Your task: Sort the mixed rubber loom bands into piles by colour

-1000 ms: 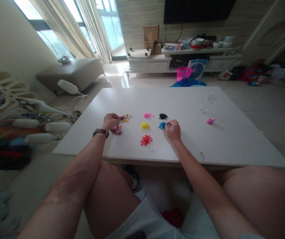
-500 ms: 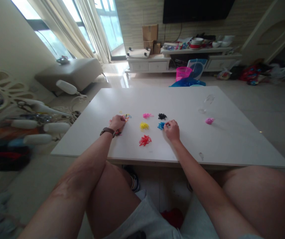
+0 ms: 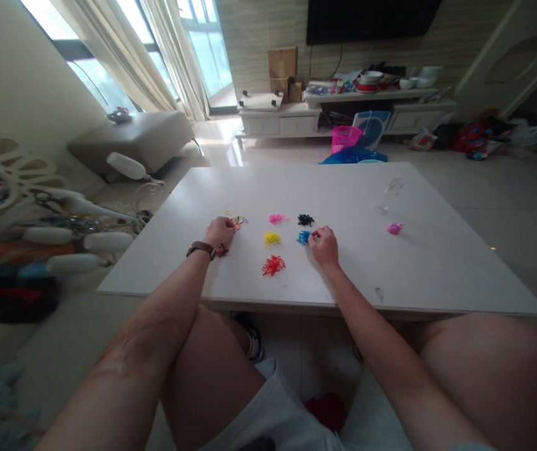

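My left hand (image 3: 220, 232), with a brown watch strap on its wrist, reaches over a loose mix of colored rubber bands (image 3: 238, 223). Its fingers are bent together; what they pinch, if anything, is too small to see. At the right side of the pile of blue rubber bands (image 3: 303, 237), my right hand (image 3: 325, 245) has thumb and forefinger closed, their contents hidden. Separate piles lie between and near the hands: pink bands (image 3: 276, 218), yellow bands (image 3: 271, 238), red bands (image 3: 273, 265) and black bands (image 3: 305, 220).
All this lies on a white table (image 3: 343, 188). To the right are a small pink object (image 3: 395, 228) and a clear plastic container (image 3: 394, 186). A pink basket (image 3: 345, 138) stands beyond the far edge. A white lamp (image 3: 125, 165) stands left of the table.
My left hand has shifted slightly left and toward me, showing a bit more of the mixed bands. My right hand stays at the blue pile.
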Demonstrator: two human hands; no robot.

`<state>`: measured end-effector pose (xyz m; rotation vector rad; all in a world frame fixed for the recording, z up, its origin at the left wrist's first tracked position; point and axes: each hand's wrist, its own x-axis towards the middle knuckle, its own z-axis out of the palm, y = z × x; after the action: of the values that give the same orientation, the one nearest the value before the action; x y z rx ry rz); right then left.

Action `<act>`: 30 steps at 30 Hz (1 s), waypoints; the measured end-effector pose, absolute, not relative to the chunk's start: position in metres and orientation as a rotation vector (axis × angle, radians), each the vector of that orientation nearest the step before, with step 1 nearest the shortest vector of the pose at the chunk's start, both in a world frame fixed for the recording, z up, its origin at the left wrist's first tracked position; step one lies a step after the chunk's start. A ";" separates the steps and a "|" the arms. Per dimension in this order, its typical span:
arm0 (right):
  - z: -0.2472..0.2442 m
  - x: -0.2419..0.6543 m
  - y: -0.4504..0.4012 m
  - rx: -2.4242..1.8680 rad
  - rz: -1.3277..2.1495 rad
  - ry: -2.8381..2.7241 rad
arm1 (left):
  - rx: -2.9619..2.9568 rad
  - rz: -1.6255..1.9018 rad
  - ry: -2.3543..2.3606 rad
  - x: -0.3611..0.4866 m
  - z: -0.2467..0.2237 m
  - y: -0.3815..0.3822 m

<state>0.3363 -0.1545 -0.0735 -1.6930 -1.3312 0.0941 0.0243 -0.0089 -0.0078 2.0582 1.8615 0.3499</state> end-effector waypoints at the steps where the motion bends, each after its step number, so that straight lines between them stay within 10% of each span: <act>1: -0.073 0.336 -0.154 -1.694 0.093 -1.333 | 2.055 0.362 1.862 0.024 -0.007 -0.009; 30: -0.075 0.340 -0.153 -1.691 0.085 -1.354 | 1.925 0.467 1.770 0.022 -0.017 -0.007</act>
<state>0.3395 -0.1534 -0.0755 -1.6911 -1.3536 0.0846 0.0220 -0.0067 -0.0175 1.9248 1.7705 0.4666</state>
